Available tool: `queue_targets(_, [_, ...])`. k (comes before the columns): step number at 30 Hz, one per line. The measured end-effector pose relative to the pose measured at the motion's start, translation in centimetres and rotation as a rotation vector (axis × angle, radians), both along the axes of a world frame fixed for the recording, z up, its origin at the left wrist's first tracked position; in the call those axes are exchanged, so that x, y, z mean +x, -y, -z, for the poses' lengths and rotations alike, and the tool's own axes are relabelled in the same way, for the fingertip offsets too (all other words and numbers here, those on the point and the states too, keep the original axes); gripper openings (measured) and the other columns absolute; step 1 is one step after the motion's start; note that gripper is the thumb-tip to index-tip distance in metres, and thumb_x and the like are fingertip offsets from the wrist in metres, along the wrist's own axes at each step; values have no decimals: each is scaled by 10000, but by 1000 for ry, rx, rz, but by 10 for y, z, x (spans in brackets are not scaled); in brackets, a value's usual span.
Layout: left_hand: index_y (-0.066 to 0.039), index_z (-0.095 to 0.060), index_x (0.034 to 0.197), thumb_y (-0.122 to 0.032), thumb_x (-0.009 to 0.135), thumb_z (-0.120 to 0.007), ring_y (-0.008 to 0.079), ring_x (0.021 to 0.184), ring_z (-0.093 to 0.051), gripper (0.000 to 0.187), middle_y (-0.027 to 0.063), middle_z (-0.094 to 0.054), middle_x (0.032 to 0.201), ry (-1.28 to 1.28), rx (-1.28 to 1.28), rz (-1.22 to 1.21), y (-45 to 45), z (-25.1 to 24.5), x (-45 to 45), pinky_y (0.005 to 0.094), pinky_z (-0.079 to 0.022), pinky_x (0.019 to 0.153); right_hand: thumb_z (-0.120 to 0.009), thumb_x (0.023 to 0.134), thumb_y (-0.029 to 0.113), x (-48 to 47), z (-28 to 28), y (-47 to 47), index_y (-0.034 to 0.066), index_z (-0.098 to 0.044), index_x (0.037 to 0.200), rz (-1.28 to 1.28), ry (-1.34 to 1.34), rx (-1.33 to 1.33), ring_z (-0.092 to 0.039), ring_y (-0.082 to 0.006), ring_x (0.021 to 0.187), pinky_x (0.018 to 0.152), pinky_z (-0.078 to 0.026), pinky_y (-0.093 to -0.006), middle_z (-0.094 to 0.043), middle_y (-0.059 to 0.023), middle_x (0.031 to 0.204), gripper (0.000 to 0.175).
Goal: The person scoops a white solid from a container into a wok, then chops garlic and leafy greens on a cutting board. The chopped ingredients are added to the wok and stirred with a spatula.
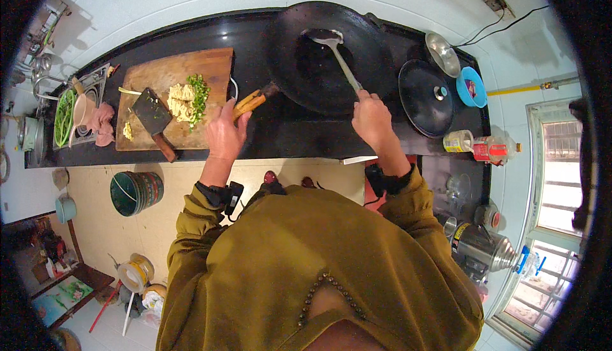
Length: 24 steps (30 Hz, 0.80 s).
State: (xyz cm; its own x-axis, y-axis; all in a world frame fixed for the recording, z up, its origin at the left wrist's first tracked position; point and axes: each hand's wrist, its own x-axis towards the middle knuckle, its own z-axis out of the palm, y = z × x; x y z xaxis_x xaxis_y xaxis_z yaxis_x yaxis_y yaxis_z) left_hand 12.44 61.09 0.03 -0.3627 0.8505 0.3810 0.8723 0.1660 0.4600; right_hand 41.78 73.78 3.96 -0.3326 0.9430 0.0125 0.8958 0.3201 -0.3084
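My right hand [373,118] grips the handle of a metal ladle [342,59], whose bowl rests inside a large black wok [287,54]. Around the wok's wooden handle [249,104] my left hand [225,131] is closed. To the left lies a wooden cutting board [210,61]. On it are a pile of pale yellow sliced food [181,102], chopped green onion [198,97], a little minced pale food [128,131] and a cleaver [151,111] with a wooden handle. A light-coloured utensil [129,92] touches the cleaver blade.
A black lid [425,104], metal bowl [442,54], blue basket [466,76], jar [456,141] and bottle [495,148] stand right of the wok. Left of the board are a pink cloth [100,124] and green basket [64,116] at the sink. A bucket [138,193] is on the floor.
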Motion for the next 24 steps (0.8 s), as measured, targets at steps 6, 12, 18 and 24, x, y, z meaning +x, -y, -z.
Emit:
queue_targets(6, [28, -626, 1067, -279, 814, -700, 402, 808, -630, 405, 232, -642, 897, 62, -25, 4, 0, 0, 3, 444, -506, 695, -542, 849, 90, 41, -20, 37, -5, -543, 1091, -23, 144, -94, -599, -455, 842, 739, -491, -508, -575, -271, 961, 261])
queue_targets(12, [38, -622, 1084, -308, 821, -691, 392, 843, -644, 440, 248, -649, 938, 58, -79, -1, 1, -2, 4, 432, -510, 730, -551, 814, 49, 66, -37, 64, -30, -560, 1066, -160, -47, -160, -628, -425, 849, 752, -510, -479, -603, -284, 918, 265])
queue_targets(18, [42, -620, 1081, -290, 816, -697, 406, 807, -637, 432, 250, -647, 883, 66, -81, 12, 10, 1, 11, 440, -509, 671, -581, 845, 104, 72, -32, 62, -25, -606, 1072, -72, -459, -333, -645, -349, 793, 703, -494, -381, -640, -250, 921, 262])
queue_targets(24, [61, -502, 1222, -262, 878, -624, 428, 945, -576, 487, 283, -579, 1040, 41, 75, -83, 22, 7, 17, 449, -476, 801, -580, 849, 103, 81, -10, 50, -3, -621, 1086, -95, -591, -274, -628, -274, 711, 662, -482, -333, -657, -209, 870, 263])
